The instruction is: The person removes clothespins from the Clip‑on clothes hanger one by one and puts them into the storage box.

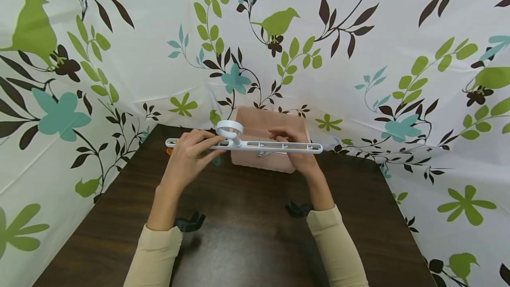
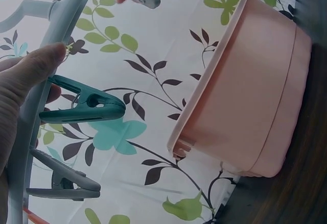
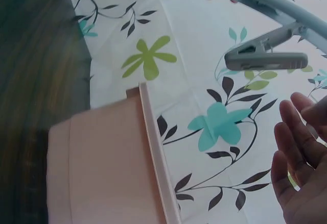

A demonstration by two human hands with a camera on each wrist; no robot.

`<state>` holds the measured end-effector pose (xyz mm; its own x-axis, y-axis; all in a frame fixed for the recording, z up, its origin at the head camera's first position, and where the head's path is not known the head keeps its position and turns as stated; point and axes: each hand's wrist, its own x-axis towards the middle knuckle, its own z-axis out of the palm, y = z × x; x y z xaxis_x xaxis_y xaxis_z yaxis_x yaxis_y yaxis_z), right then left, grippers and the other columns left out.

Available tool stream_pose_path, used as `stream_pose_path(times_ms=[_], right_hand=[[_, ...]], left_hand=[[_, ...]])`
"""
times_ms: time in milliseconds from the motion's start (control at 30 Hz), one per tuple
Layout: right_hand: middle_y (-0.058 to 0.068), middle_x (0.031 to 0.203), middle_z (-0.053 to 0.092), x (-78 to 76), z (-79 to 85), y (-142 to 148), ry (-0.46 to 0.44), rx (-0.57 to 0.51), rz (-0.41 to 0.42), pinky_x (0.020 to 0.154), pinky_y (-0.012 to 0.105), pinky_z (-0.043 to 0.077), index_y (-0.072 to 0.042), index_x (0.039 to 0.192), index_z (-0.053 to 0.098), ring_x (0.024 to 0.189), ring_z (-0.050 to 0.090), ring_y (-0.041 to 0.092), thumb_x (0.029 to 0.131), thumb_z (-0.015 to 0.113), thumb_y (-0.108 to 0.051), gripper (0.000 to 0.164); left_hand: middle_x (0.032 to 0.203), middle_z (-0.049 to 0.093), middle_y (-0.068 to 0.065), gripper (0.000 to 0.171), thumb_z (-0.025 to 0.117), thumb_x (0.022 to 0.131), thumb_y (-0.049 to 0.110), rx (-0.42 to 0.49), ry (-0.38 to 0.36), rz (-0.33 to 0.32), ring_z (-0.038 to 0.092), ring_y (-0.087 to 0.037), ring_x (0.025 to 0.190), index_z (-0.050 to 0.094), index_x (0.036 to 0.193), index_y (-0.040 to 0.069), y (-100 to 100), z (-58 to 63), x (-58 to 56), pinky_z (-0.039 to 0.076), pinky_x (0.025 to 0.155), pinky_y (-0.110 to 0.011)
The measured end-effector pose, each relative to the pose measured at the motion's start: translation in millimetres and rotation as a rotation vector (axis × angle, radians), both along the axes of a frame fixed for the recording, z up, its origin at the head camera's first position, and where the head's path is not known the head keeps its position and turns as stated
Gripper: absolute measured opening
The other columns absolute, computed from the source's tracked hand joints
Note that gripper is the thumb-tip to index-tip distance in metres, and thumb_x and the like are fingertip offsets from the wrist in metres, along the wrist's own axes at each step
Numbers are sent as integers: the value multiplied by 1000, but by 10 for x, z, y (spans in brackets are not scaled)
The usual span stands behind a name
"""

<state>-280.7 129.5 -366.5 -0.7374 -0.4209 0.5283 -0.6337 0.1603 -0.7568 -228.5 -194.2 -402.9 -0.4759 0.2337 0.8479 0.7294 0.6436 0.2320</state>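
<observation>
My left hand (image 1: 190,152) grips a white clip hanger bar (image 1: 275,146) left of its round hook (image 1: 229,127), holding it level above the table. In the left wrist view, a teal clip (image 2: 89,104) and a grey clip (image 2: 66,178) hang from the bar near the thumb. Another grey clip (image 3: 265,58) hangs farther along, close to my right hand (image 3: 306,157). An orange clip (image 1: 169,151) shows partly near the bar's left end. The right hand hovers behind the bar, above the pink bin, its fingers loosely bent and apparently holding nothing.
The pink plastic bin (image 1: 259,161) stands at the back of the dark wooden table (image 1: 239,207). Right behind it hangs a white cloth (image 1: 159,65) printed with leaves, birds and flowers. Black wrist mounts (image 1: 191,222) sit on both forearms.
</observation>
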Motion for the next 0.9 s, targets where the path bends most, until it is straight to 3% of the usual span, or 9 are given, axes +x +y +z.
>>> stream_pose_path(times_ms=[133, 267, 367, 533, 667, 800, 900], right_hand=[[23, 118, 73, 105, -25, 32, -12, -71, 77, 95, 25, 58, 15, 132, 65, 112, 70, 21, 108, 58, 1, 29], [-3, 130, 74, 191, -74, 76, -122, -54, 109, 99, 25, 56, 12, 140, 61, 119, 68, 12, 106, 59, 4, 34], [-10, 138, 68, 236, -141, 83, -176, -37, 144, 98, 28, 55, 10, 148, 53, 118, 64, 9, 102, 58, 12, 46], [-4, 145, 61, 268, -269, 22, -181, -7, 166, 104, 30, 55, 8, 155, 45, 123, 63, 13, 103, 63, 7, 55], [12, 139, 68, 288, -356, -46, -184, 18, 139, 105, 33, 56, 2, 147, 57, 122, 67, 17, 105, 66, -1, 44], [33, 132, 67, 288, -426, -111, -129, -13, 135, 105, 36, 57, 3, 138, 65, 118, 71, 16, 104, 66, 3, 35], [34, 129, 69, 289, -477, -134, -101, -41, 108, 102, 33, 59, 5, 135, 67, 116, 72, 11, 103, 67, 6, 32]], left_hand=[[105, 78, -9, 45, 95, 78, 13, 6, 0, 6, 68, -31, 98, 83, 122, 13, 6, -14, -3, 51, 84, -51], [104, 77, -8, 45, 95, 79, 14, 2, -3, 4, 67, -31, 98, 83, 122, 12, 10, -15, -4, 51, 85, -51], [104, 77, -8, 46, 95, 79, 13, 3, -5, -5, 67, -31, 98, 82, 123, 13, 13, -16, -7, 50, 84, -50], [104, 77, -8, 47, 95, 79, 13, 3, -3, -6, 67, -31, 97, 82, 124, 14, 10, -17, -9, 49, 82, -48], [104, 77, -8, 48, 95, 78, 11, 12, 1, -6, 67, -31, 98, 82, 125, 14, 12, -13, -7, 50, 82, -49], [104, 77, -8, 50, 95, 78, 11, 18, 2, -6, 67, -30, 97, 82, 125, 15, 16, -5, -2, 50, 83, -50], [105, 78, -8, 49, 95, 78, 12, 18, 2, -4, 68, -30, 97, 82, 126, 15, 17, -5, 3, 50, 81, -49]])
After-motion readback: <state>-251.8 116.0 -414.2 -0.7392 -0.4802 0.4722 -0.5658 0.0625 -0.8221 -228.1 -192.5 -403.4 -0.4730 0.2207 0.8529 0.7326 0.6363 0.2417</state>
